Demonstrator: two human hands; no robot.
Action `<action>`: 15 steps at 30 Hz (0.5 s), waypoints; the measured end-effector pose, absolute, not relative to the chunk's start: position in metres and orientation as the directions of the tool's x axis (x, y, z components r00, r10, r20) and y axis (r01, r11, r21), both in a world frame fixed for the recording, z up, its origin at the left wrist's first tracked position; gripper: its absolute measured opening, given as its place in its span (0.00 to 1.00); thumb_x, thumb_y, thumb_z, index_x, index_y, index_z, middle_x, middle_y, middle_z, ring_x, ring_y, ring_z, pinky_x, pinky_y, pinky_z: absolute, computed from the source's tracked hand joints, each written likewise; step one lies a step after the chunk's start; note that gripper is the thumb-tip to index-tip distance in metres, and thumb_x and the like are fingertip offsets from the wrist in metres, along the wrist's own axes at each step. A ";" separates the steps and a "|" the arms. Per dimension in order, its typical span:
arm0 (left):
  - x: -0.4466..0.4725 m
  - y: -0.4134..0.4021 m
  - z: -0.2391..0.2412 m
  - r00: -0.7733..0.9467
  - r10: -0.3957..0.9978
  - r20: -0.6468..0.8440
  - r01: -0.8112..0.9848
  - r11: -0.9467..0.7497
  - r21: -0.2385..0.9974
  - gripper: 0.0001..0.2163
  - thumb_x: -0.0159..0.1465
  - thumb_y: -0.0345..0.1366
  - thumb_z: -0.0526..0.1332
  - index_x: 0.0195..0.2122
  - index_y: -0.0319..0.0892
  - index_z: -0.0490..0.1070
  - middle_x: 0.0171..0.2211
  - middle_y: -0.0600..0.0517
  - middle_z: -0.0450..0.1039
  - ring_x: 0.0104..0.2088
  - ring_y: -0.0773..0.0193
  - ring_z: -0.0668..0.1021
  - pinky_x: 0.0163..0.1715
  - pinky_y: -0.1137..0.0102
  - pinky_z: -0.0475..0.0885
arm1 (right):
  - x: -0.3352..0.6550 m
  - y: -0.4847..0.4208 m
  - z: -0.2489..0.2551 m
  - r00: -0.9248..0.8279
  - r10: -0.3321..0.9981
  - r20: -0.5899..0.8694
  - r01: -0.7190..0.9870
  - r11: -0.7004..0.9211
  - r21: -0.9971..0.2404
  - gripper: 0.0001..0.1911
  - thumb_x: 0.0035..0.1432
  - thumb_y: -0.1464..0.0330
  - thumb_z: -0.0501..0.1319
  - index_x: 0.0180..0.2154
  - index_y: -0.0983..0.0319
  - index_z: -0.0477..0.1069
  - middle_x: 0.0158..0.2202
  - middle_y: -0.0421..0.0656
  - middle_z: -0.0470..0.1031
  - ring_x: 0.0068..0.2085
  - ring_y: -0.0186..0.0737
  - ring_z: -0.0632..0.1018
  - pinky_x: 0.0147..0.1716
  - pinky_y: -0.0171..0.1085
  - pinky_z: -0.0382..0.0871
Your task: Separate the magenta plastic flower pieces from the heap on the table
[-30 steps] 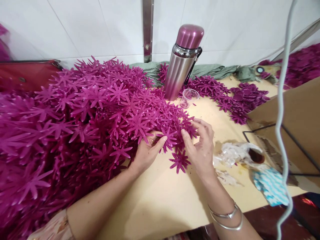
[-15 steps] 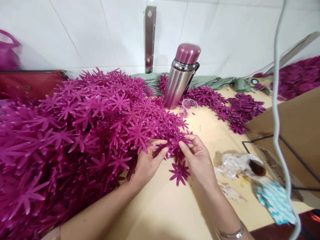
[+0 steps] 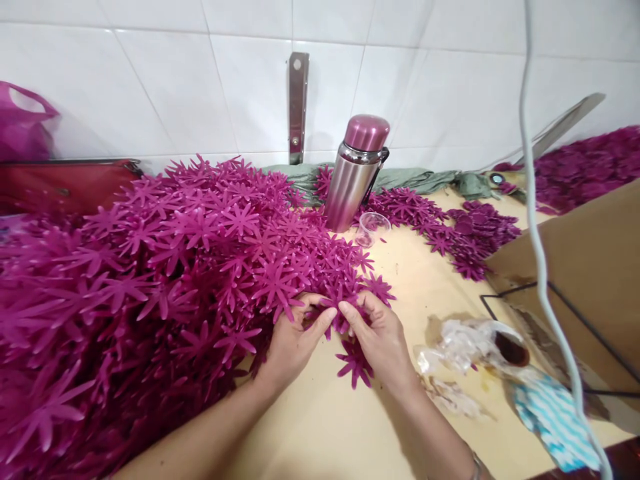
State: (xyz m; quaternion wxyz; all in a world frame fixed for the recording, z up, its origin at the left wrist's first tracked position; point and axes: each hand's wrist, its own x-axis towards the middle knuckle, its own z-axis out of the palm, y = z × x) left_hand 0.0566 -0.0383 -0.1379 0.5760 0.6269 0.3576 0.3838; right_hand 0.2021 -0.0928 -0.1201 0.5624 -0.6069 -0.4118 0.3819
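My right hand, nearer my left hand than before, pinches a magenta flower; my left curls at its petals; whether it grips, I cannot tell.

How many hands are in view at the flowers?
2: the left hand, at the right edge of the flower heap, and the right hand, beside it, thumb tips close together at one flower. No other hand shows; some fingers are hidden.

Flowers magenta; flask silver-to-pink, cap mauve; cloth turq/wht zigzag; tabletop pale yel.
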 end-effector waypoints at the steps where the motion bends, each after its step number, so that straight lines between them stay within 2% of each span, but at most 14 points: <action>1: 0.057 -0.038 -0.139 0.436 0.897 0.070 -0.023 -0.067 0.997 0.10 0.68 0.43 0.63 0.42 0.42 0.74 0.37 0.51 0.78 0.37 0.63 0.79 0.39 0.70 0.73 | 0.201 -0.093 -0.121 0.364 0.931 0.000 0.088 -0.034 -0.996 0.19 0.61 0.53 0.67 0.28 0.59 0.68 0.21 0.35 0.68 0.23 0.33 0.67 0.23 0.33 0.62; 6: 0.057 -0.036 -0.140 0.345 0.933 0.100 -0.025 -0.097 0.995 0.11 0.67 0.45 0.64 0.40 0.42 0.75 0.35 0.50 0.78 0.38 0.62 0.78 0.40 0.69 0.73 | 0.206 -0.092 -0.122 0.310 0.945 -0.104 -0.032 -0.099 -0.995 0.20 0.56 0.52 0.71 0.29 0.59 0.68 0.19 0.33 0.67 0.20 0.30 0.65 0.20 0.31 0.57; 10: 0.057 -0.037 -0.138 0.226 0.971 0.076 -0.008 -0.076 0.997 0.13 0.66 0.47 0.64 0.41 0.42 0.76 0.36 0.50 0.79 0.40 0.59 0.79 0.45 0.66 0.73 | 0.220 -0.091 -0.120 0.344 0.932 -0.117 -0.104 -0.086 -0.991 0.16 0.58 0.53 0.70 0.36 0.59 0.73 0.27 0.37 0.75 0.26 0.33 0.72 0.27 0.32 0.66; 12: 0.058 -0.037 -0.137 0.218 0.973 0.074 0.001 -0.076 0.997 0.12 0.66 0.47 0.64 0.41 0.43 0.76 0.37 0.50 0.79 0.42 0.58 0.79 0.47 0.65 0.72 | 0.226 -0.091 -0.121 0.368 0.926 -0.089 -0.092 -0.060 -0.994 0.16 0.60 0.53 0.68 0.37 0.59 0.73 0.30 0.38 0.76 0.30 0.36 0.74 0.31 0.34 0.69; 15: 0.058 -0.037 -0.137 0.225 0.973 0.058 0.011 -0.063 0.998 0.12 0.66 0.46 0.63 0.42 0.43 0.75 0.40 0.49 0.79 0.46 0.57 0.78 0.51 0.63 0.70 | 0.230 -0.092 -0.124 0.418 0.908 -0.032 0.002 -0.036 -0.999 0.16 0.62 0.52 0.65 0.36 0.59 0.73 0.30 0.39 0.75 0.31 0.36 0.73 0.32 0.34 0.67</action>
